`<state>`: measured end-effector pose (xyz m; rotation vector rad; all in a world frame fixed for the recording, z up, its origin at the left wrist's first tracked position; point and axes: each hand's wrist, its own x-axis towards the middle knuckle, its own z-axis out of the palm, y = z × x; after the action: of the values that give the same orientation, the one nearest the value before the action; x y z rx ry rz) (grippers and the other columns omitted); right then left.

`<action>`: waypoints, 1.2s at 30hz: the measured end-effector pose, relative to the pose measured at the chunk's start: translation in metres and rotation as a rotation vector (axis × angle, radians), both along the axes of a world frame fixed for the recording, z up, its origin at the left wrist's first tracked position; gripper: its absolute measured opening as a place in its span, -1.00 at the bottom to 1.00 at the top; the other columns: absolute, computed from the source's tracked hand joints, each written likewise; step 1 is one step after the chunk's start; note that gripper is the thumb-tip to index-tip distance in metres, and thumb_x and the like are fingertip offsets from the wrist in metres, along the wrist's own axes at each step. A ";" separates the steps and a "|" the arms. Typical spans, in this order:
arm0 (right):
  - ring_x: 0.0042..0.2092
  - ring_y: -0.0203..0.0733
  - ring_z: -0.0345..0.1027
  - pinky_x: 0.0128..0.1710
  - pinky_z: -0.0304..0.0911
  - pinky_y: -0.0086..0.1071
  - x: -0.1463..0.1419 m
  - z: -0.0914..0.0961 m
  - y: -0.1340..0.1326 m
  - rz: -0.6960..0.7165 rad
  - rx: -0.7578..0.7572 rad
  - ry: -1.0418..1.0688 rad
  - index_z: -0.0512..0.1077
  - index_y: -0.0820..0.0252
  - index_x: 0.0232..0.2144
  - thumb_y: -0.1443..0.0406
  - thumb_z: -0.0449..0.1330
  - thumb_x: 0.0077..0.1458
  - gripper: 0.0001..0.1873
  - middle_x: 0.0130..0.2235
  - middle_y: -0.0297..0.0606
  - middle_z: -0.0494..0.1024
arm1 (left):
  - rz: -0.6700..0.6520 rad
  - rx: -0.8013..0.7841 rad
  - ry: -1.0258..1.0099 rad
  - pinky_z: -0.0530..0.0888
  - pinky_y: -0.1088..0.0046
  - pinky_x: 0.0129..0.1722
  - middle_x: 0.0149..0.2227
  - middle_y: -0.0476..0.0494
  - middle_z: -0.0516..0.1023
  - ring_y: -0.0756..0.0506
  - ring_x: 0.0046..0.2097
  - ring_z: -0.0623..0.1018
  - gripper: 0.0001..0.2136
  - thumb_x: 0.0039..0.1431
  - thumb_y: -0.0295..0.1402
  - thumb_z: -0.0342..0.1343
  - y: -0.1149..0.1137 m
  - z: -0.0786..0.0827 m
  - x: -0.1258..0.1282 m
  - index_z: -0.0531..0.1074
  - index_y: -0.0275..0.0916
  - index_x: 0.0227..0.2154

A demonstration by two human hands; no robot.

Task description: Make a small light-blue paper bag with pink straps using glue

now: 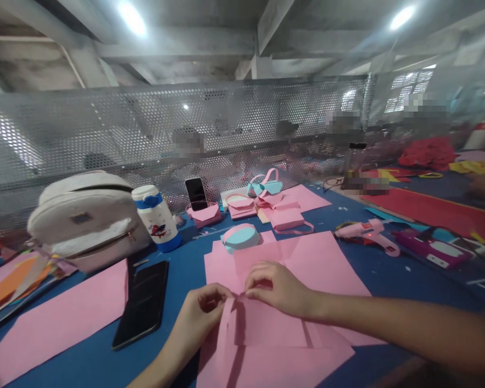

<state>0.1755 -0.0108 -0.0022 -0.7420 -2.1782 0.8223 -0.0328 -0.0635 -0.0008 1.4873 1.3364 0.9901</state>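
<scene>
My left hand is closed, thumb and fingertips pinching the raised edge of a folded piece of pink paper. Just to its right, my right hand pinches the same paper at its upper left corner. A narrow pink fold stands up along the left side, below my left hand. Larger pink sheets lie flat beneath. Behind my hands sits a light blue oval paper piece with a pink band. What exactly lies between my fingertips is hidden.
Small pink paper bags stand at the back. On the right are a pink glue gun and a purple power strip with cables. At left are a black phone, a bottle, a white backpack and a pink sheet.
</scene>
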 end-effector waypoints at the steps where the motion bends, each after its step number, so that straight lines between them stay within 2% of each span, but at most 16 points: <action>1: -0.27 -0.19 0.41 -0.20 0.25 -0.37 0.000 -0.001 0.000 -0.002 0.009 -0.004 0.56 0.13 -0.46 0.38 0.33 0.06 -0.91 -0.39 -0.36 0.57 | -0.007 -0.002 0.012 0.38 0.52 -0.42 -0.52 -0.07 0.53 -0.06 -0.43 0.47 -0.83 -0.07 -0.28 0.29 0.001 0.000 -0.001 0.52 -0.30 -0.55; 8: -0.28 -0.19 0.41 -0.19 0.23 -0.36 0.002 -0.001 0.001 -0.006 0.032 -0.008 0.56 0.13 -0.47 0.38 0.34 0.05 -0.91 -0.40 -0.35 0.58 | -0.045 0.006 0.050 0.34 0.54 -0.45 -0.51 -0.06 0.51 -0.03 -0.45 0.43 -0.85 0.02 -0.30 0.22 0.001 -0.005 -0.003 0.52 -0.30 -0.50; 12: -0.27 -0.19 0.41 -0.19 0.23 -0.36 0.003 0.001 0.001 0.001 0.035 -0.009 0.56 0.13 -0.47 0.39 0.33 0.05 -0.91 -0.39 -0.36 0.58 | -0.080 -0.005 0.084 0.32 0.54 -0.46 -0.52 -0.05 0.49 -0.02 -0.46 0.40 -0.86 0.01 -0.33 0.23 0.000 -0.006 -0.003 0.51 -0.31 -0.51; 17: -0.28 -0.20 0.40 -0.20 0.22 -0.37 0.004 0.002 0.003 -0.011 0.025 0.004 0.55 0.14 -0.49 0.40 0.35 0.04 -0.90 -0.40 -0.37 0.58 | -0.074 -0.010 0.016 0.30 0.55 -0.47 -0.55 -0.03 0.47 0.00 -0.48 0.38 -0.83 -0.03 -0.31 0.28 0.001 0.000 -0.003 0.49 -0.30 -0.57; 20: -0.29 -0.21 0.40 -0.23 0.22 -0.39 0.004 0.002 0.004 -0.023 0.016 0.010 0.55 0.16 -0.50 0.42 0.34 0.03 -0.89 -0.41 -0.37 0.56 | -0.093 -0.025 0.010 0.32 0.53 -0.44 -0.50 -0.06 0.51 -0.01 -0.46 0.41 -0.84 -0.03 -0.30 0.28 0.002 0.001 -0.003 0.53 -0.31 -0.51; 23: -0.30 -0.21 0.40 -0.24 0.22 -0.39 0.004 0.003 0.003 -0.023 0.021 0.009 0.54 0.16 -0.49 0.43 0.34 0.03 -0.88 -0.41 -0.36 0.55 | -0.105 -0.063 0.043 0.28 0.55 -0.49 -0.54 -0.01 0.47 0.01 -0.50 0.36 -0.83 -0.03 -0.30 0.27 0.003 -0.003 -0.004 0.53 -0.32 -0.45; 28: -0.29 -0.22 0.39 -0.22 0.21 -0.39 0.004 0.001 0.003 -0.010 0.029 0.019 0.53 0.15 -0.50 0.42 0.34 0.04 -0.88 -0.41 -0.38 0.55 | -0.124 -0.090 0.058 0.19 0.58 -0.54 -0.63 0.06 0.35 0.06 -0.55 0.26 -0.85 -0.05 -0.36 0.25 0.000 -0.004 -0.003 0.45 -0.33 -0.57; 32: -0.30 -0.24 0.38 -0.22 0.21 -0.40 0.004 0.000 0.006 -0.025 0.013 0.026 0.51 0.16 -0.51 0.44 0.34 0.03 -0.86 -0.41 -0.39 0.53 | -0.104 -0.057 0.002 0.20 0.56 -0.52 -0.60 0.01 0.40 0.04 -0.53 0.29 -0.77 -0.06 -0.28 0.30 0.001 0.001 -0.003 0.47 -0.35 -0.59; 36: -0.31 -0.23 0.38 -0.24 0.21 -0.39 0.004 0.000 0.008 -0.041 0.004 0.037 0.49 0.17 -0.52 0.45 0.32 0.04 -0.84 -0.42 -0.38 0.51 | -0.102 -0.110 -0.032 0.24 0.55 -0.51 -0.58 -0.02 0.43 0.03 -0.51 0.32 -0.72 -0.12 -0.20 0.35 0.003 0.004 -0.003 0.49 -0.35 -0.57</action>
<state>0.1797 -0.0027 -0.0019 -0.7611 -2.1246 0.8045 -0.0357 -0.0603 0.0028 1.4364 1.2598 0.8589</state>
